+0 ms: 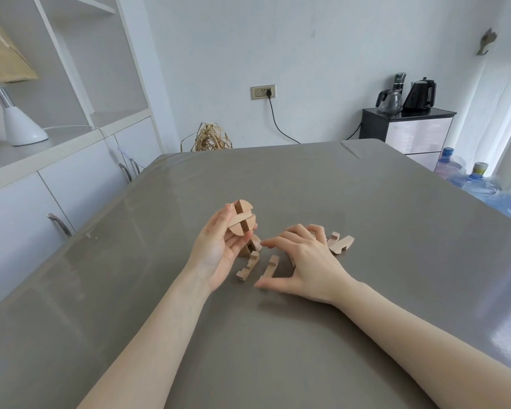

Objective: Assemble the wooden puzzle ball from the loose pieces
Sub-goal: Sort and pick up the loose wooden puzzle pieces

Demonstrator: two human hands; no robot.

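My left hand (219,246) grips a partly built wooden ball (240,217) made of crossed rounded pieces, held just above the grey table (278,335). My right hand (301,258) hovers palm down over the loose pieces, fingers spread and relaxed, thumb tip on the table. Two notched pieces lie between the hands, one (248,266) to the left and one (270,265) beside it. More pieces (341,244) lie to the right of my right hand. Another piece (251,246) sits partly hidden under my left fingers. Pieces beneath my right palm are hidden.
White cabinets with metal handles (59,224) run along the table's left edge, holding a white lamp (21,125). A black side cabinet with kettles (407,125) stands at the far right, with water bottles (478,181) by the table's right edge.
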